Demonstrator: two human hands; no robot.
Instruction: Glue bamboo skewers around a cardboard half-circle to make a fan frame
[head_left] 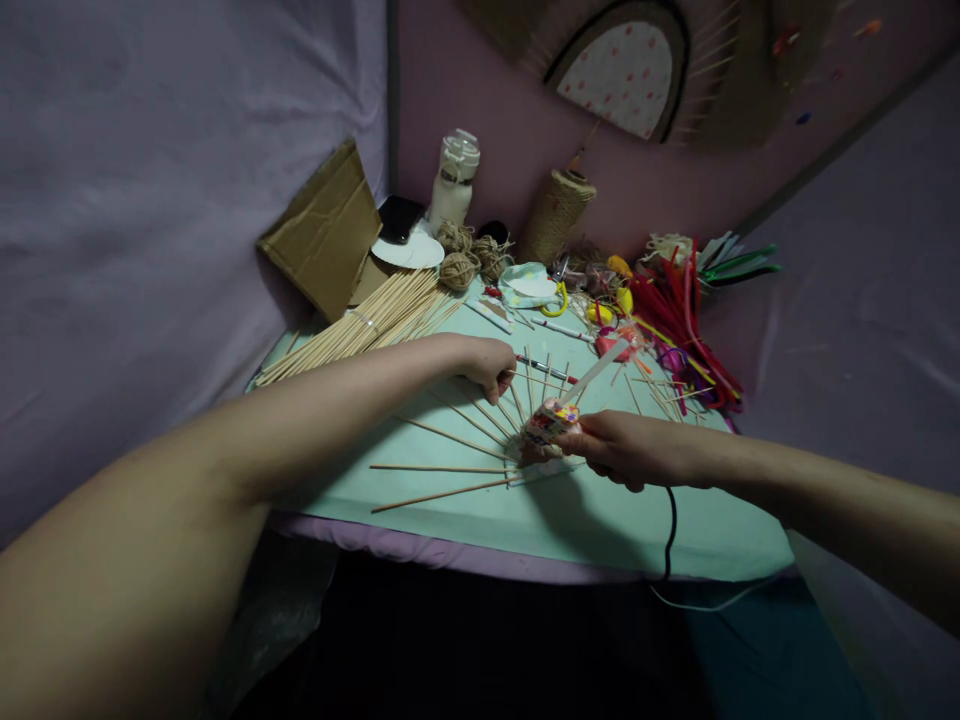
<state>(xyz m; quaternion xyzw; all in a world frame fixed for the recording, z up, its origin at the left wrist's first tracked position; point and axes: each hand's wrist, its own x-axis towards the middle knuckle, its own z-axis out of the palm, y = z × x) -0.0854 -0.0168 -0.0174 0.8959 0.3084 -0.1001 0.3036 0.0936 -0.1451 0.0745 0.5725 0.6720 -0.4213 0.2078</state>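
My right hand [619, 447] is wrapped round a flower-patterned glue gun [551, 420]. A long translucent glue stick [596, 370] juts up from its back, and a black cord [672, 530] hangs below. Under the gun, partly hidden by it, lies a small pale piece [536, 472] with thin wooden sticks [442, 469] fanning out from it across the table. My left hand [491, 368] is closed above the far side of the fan, its fingers pinching what looks like a thin wooden stick. Close to those fingers lies a dark marker [544, 367] with red ends.
A sheaf of wooden sticks [352, 330] lies at the left of the mint-green table [450, 530]. Behind are cardboard [326, 235], a white bottle [454, 180], twine balls [459, 270] and a twine spool [556, 215]. Red pipe cleaners [686, 320] lie at the right.
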